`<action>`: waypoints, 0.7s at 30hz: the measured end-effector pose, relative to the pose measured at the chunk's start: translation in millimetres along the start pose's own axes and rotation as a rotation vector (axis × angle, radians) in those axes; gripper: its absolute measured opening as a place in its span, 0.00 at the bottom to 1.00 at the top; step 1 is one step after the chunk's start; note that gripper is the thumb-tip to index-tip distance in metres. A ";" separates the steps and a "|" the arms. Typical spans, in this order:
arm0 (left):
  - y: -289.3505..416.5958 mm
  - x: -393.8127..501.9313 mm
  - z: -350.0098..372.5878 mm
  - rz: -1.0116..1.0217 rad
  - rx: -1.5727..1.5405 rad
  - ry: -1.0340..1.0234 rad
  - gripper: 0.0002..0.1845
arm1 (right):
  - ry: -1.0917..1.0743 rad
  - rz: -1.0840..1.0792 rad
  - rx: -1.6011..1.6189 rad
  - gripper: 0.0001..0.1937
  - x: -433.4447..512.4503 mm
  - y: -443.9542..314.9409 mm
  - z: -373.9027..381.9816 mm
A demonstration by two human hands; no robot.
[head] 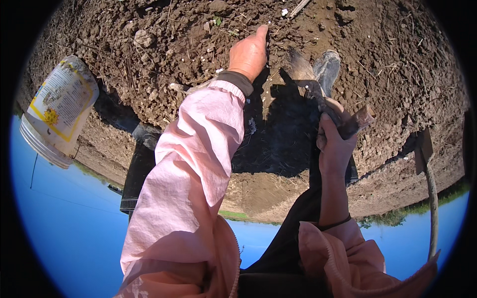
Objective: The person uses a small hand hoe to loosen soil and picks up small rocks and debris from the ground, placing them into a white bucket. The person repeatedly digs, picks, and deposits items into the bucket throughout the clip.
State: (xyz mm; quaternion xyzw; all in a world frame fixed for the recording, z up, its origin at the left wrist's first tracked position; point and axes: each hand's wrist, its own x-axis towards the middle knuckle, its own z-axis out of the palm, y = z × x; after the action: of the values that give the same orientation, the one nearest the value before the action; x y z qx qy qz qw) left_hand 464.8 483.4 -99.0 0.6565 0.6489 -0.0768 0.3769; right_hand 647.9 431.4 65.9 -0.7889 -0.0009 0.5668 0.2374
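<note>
My left hand [249, 54] reaches down to the loose brown soil [179, 74], one digit extended toward the ground. Its other fingers are hidden beneath it, so whether it holds anything is unclear. My right hand [335, 149] grips a short-handled digging tool [348, 124]. The tool's worn handle end sticks out beyond my fist, while its soil-coloured blade [298, 67] points toward the ground near my left hand. Small white bits [252, 126] lie scattered over the soil between my feet, partly in my shadow.
A dirty white plastic bucket [61, 108] with a printed label stands at the left. One muddy shoe [327, 70] is beside the tool; another [146, 135] is by my left sleeve. At the right, a long-handled tool [432, 193] stands with its blade at the soil. Clods [143, 38] and dry stalks [299, 8] lie about.
</note>
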 end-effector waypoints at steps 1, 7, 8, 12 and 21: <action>-3.6 7.4 6.2 -0.063 0.100 -0.158 0.16 | -0.028 -0.010 0.002 0.13 -1.5 0.2 0.6; -31.4 8.0 3.5 -0.185 -0.101 0.149 0.12 | -0.047 -0.011 0.001 0.13 3.2 5.3 -4.2; -40.3 2.2 8.8 -0.175 -0.180 0.241 0.13 | -0.051 -0.007 0.003 0.13 5.7 6.2 -1.0; -40.4 -0.6 4.7 -0.167 -0.166 0.303 0.15 | -0.144 -0.022 -0.004 0.13 55.0 19.2 59.8; -54.5 -60.1 -68.2 -0.204 -0.135 0.381 0.17 | -0.222 0.098 0.071 0.13 26.3 -21.3 13.7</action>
State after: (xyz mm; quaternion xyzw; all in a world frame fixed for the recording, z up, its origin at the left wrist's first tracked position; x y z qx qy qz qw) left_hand 380.0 469.3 -37.1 0.5636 0.7749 0.0546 0.2809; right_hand 650.7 462.5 47.1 -0.7115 0.0312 0.6614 0.2355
